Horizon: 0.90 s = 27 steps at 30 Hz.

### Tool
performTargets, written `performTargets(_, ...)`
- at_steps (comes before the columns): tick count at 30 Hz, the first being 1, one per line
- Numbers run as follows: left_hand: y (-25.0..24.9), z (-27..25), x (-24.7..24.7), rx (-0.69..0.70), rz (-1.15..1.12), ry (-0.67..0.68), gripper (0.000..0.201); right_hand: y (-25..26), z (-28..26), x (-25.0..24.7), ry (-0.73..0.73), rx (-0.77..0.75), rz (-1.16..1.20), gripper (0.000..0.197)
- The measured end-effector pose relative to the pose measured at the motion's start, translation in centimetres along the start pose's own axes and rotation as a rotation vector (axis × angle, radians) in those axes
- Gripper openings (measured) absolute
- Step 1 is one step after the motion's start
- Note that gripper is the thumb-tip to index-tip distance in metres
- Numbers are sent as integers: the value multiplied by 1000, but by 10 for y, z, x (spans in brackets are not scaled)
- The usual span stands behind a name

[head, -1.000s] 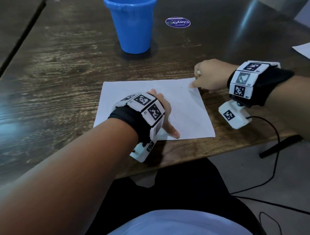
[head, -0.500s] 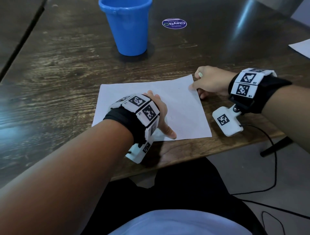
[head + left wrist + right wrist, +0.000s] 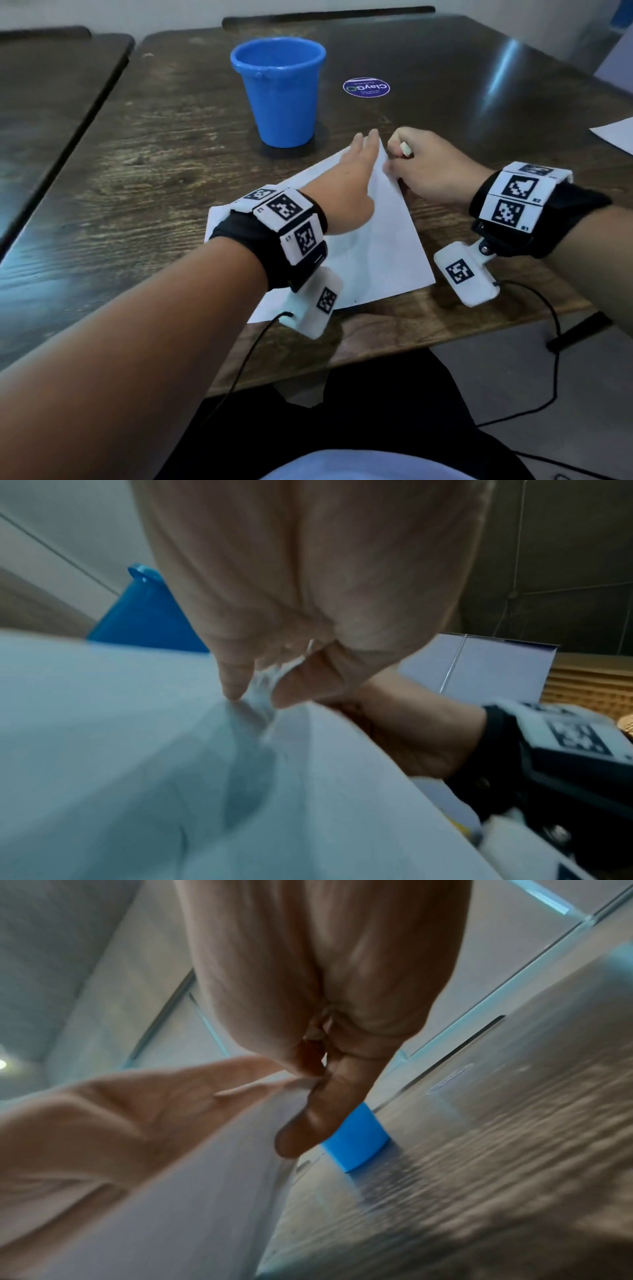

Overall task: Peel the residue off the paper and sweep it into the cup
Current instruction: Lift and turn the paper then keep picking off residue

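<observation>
A: What is the biggest thing there?

B: The dark wooden worktop [image 3: 144, 164]. A second one stands to the left of it, with a gap between them.

A: And on the worktop?

B: A white paper [image 3: 383, 253] lies near the front edge. Its far corner points toward the blue cup [image 3: 279, 92], which stands upright a little beyond that corner and does not touch it. A round purple sticker [image 3: 366, 87] lies flat to the right of the cup.

A: Where are the hands?

B: The left hand [image 3: 346, 185] lies on the paper with its fingers stretched toward the far corner. So this grip is wide open and it takes hold of nothing; it only rests on the sheet. The right hand [image 3: 431, 171] is just beside it, at the right edge of the paper near the same corner.

A: Is the right grip closed?

B: Its fingers are curled. In the left wrist view the thumb and one finger pinch the edge of the paper, which is raised there. In the head view a small pale thing shows at its fingertips, but I cannot tell what it is.

A: And the residue?

B: I cannot see it clearly on the paper; the wrist views are blurred.

A: Something smaller?

B: Both wrists carry black bands with white marker blocks, and thin black cables hang below the worktop.
</observation>
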<state>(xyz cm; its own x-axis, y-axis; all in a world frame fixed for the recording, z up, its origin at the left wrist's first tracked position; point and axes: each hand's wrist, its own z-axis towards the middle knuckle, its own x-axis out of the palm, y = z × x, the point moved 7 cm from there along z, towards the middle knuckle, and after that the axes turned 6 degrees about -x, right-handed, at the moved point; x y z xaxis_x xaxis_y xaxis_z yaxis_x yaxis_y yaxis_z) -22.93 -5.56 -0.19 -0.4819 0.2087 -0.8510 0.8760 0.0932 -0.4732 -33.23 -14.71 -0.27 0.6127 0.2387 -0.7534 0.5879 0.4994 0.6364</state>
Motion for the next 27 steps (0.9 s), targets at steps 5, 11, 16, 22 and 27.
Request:
performTargets(5, -1, 1, 17, -31, -41, 39, 86, 24, 6, 10, -33, -60, 70, 32)
performTargets(11, 34, -9, 38, -169, 209, 157, 66, 22, 9, 11, -36, -35, -49, 29)
performTargets(16, 67, -19, 43, -225, 429, 247, 46, 35, 14, -19, -74, -128, -178, 12)
performTargets(22, 87, -24, 19, -299, 450, 110, 39, 58, 11, -35, -127, -268, -245, 8)
performTargets(27, 83, -26, 17, -264, 467, 67, 36, 94, -7, -35, -152, -486, -192, 10)
